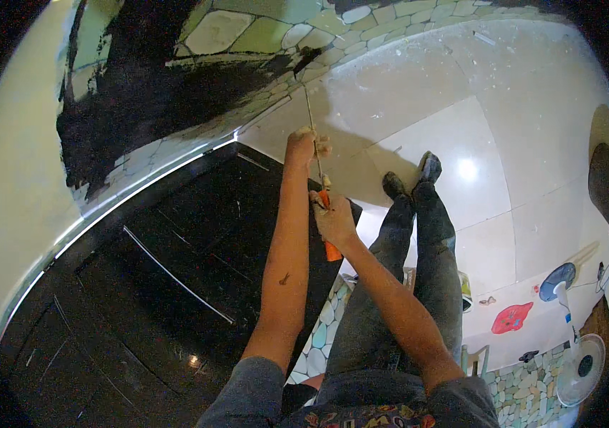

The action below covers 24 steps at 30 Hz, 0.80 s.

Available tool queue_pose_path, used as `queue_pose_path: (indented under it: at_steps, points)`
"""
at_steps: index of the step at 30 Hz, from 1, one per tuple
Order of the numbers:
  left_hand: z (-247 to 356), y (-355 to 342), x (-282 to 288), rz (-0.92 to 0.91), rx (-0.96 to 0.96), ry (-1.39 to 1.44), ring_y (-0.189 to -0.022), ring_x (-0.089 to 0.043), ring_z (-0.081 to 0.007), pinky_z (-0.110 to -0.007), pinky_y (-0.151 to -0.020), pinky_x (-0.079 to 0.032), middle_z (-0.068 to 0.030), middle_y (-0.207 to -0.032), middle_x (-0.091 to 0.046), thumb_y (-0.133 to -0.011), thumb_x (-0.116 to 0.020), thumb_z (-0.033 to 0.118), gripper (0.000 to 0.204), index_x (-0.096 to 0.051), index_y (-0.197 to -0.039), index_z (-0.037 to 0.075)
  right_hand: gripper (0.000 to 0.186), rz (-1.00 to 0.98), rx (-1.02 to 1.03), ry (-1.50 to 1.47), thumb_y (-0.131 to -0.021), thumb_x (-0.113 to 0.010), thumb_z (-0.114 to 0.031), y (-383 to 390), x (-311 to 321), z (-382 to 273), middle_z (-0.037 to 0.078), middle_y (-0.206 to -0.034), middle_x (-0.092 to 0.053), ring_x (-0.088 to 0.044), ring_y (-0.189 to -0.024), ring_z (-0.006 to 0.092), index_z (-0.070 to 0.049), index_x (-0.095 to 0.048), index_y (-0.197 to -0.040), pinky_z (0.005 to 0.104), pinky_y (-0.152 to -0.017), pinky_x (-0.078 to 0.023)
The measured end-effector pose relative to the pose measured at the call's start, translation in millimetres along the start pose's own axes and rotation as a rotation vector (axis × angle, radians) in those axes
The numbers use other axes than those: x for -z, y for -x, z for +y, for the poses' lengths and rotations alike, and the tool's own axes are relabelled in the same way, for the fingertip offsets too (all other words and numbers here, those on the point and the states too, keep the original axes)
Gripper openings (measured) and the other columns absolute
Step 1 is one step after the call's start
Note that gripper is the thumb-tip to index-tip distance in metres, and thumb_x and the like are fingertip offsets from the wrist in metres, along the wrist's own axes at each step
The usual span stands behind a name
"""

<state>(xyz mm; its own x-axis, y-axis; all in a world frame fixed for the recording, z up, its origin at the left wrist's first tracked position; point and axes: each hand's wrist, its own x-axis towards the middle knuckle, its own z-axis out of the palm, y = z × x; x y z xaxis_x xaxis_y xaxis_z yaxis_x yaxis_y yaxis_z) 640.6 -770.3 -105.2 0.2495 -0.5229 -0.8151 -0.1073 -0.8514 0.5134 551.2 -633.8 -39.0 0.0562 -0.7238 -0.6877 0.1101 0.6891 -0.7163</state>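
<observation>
A long thin pale rod (309, 107) reaches up toward the stone-patterned wall. My left hand (303, 148) is loosely closed around it, with some fingers partly extended. Lower down, my right hand (333, 220) grips an orange handle (331, 249), with a small pale lump where handle and rod meet. Both hands are beside the edge of a glossy black surface (176, 278). Whether anything else sits inside my right hand is hidden.
The wall bears dark patches (119, 85). My legs and shoes (427, 171) rest over pale floor tiles (461, 121). At right lie a red flat object (511, 318), a blue round object (555, 279), a white fan (579, 369) and pebble-patterned flooring (525, 381). A cream wall (12, 178) borders the left.
</observation>
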Motion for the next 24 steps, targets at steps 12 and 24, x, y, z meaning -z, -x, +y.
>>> queue_pose_path:
  at_steps: [12,24]
  points:
    - [25,110,27,-0.103,-0.220,0.073,-0.049,-0.053,-0.0139,-0.029,-0.045,-0.046,-0.0041,-0.069,-0.056,-0.093,-0.051,0.015,0.027,-0.059,-0.116,0.002,0.038,-0.005,0.184,0.009,-0.083,-0.056,-0.002,81,-6,-55,0.024,-0.078,-0.062,-0.062,-0.071,0.0416,0.002,-0.049,-0.120,0.0415,-0.065,-0.049]
    - [47,225,31,0.042,-0.355,0.126,-0.044,-0.045,-0.0077,-0.023,-0.038,-0.040,-0.0035,-0.065,-0.052,-0.095,-0.050,0.009,0.023,-0.057,-0.115,0.000,0.040,-0.157,0.090,0.087,-0.081,-0.054,0.000,163,14,-81,0.013,-0.072,-0.055,-0.051,-0.061,0.0164,0.000,-0.050,-0.121,0.0309,-0.063,-0.047]
